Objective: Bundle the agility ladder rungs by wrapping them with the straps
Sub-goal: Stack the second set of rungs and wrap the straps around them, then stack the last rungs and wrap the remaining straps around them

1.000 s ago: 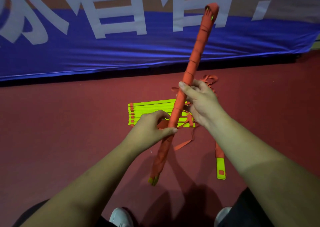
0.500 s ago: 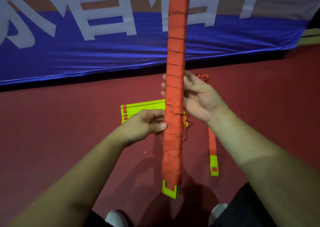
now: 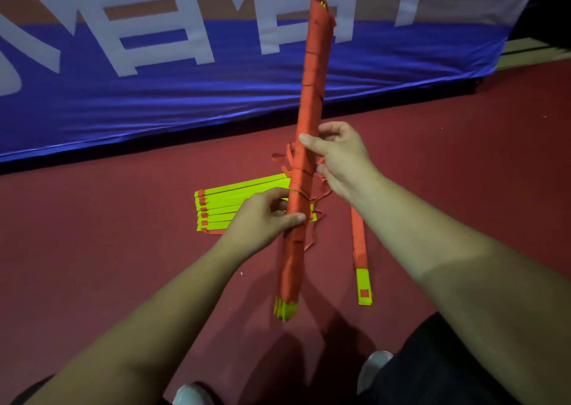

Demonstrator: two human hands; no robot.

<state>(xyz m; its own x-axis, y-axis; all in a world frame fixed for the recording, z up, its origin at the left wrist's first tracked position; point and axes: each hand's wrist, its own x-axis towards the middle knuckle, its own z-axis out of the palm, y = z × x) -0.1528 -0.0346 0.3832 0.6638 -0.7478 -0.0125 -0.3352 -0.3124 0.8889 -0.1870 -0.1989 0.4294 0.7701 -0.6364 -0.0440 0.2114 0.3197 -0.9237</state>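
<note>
Could come undone from here: loose strap ends [image 3: 279,157] showing just beside the wrapped bundle [image 3: 312,96], at 9 o'clock of the right hand [image 3: 340,157]; cannot tell whether tied off or lying on the floor [image 3: 92,250] behind. Likely to unwind on any easing of grip. Could also shed yellow rungs from the fanned bottom end, at 6 o'clock, with any slackening of the wrap.

Held in the air, nearly upright, leaning slightly toward 1 o'clock. Gripped low by the left hand [image 3: 265,216], fingers and thumb curled round it, bundle at 3 o'clock of that hand. Gripped higher by the right hand, thumb laid across the front, bundle at 9 o'clock. Behind the left hand, a flat stack of yellow rungs [image 3: 228,202] on the floor.
</note>
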